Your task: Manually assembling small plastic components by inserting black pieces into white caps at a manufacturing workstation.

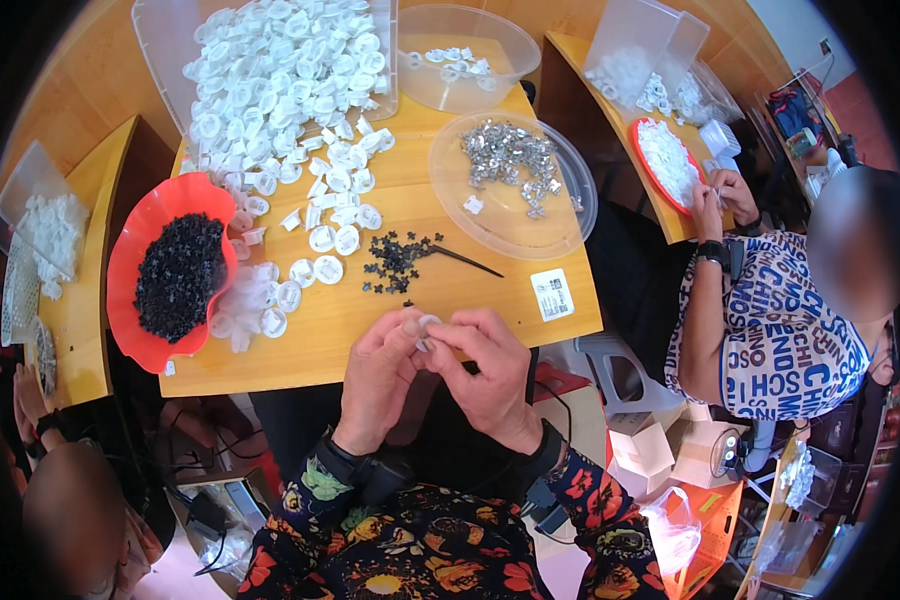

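Just off the front edge of the table, my left hand (pixel 378 375) and my right hand (pixel 485 375) meet, fingertips pinched together on a small white round plastic part (pixel 427 325). Most of that part is hidden by my fingers. Ahead of my hands lies a small heap of black cross-shaped pieces (pixel 395 262), with a thin black stick (pixel 470 262) pointing out of it to the right. White round plastic caps (pixel 328 268) are scattered to the left of that heap, trailing back to a big pile (pixel 280 80) spilling from a clear bin (pixel 160 70).
A red scalloped bowl (pixel 125 250) of black pieces sits at the left. At the right, a clear round lid (pixel 450 215) holds small metal clips; behind it stands a clear tub (pixel 470 30). A white label (pixel 552 294) lies nearby. Other people work at tables on both sides.
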The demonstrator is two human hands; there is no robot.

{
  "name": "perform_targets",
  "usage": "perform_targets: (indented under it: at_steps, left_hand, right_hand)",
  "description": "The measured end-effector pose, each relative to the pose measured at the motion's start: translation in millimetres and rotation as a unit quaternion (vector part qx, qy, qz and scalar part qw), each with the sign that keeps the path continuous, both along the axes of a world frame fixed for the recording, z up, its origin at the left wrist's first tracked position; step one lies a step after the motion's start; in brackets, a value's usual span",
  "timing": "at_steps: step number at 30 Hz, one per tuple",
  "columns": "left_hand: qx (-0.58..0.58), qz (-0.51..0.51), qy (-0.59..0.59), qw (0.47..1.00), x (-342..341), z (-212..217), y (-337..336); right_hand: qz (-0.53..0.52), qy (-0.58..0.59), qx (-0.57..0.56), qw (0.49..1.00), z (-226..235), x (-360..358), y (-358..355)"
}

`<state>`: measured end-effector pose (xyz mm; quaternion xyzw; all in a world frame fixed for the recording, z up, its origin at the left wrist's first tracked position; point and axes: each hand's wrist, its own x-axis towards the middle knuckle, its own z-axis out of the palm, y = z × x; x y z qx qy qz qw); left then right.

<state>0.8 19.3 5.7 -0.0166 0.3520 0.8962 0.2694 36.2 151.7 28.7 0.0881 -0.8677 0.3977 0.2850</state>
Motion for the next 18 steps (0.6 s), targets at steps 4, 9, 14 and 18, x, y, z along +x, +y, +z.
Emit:
perform_targets:
  at_steps: [4,9,14,18]
  left_hand:
    - [-0.013,0.011,0.015,1.0,5,1,5]
    - [-0.066,0.063,0.102,0.991,6,1,5]
    - [-0.126,0.031,0.134,0.982,-2,6,-2]
    - [-0.027,-0.017,0.036,0.999,-4,10,-2]
  right_hand:
    - [0.017,-0.164,-0.275,0.947,2,-1,-2]
    - [0.056,-0.247,-0.471,0.845,-4,-6,-1]
    - [0.067,-0.29,-0.473,0.829,3,-9,4]
    - [0.043,-0.233,-0.396,0.887,14,-6,8]
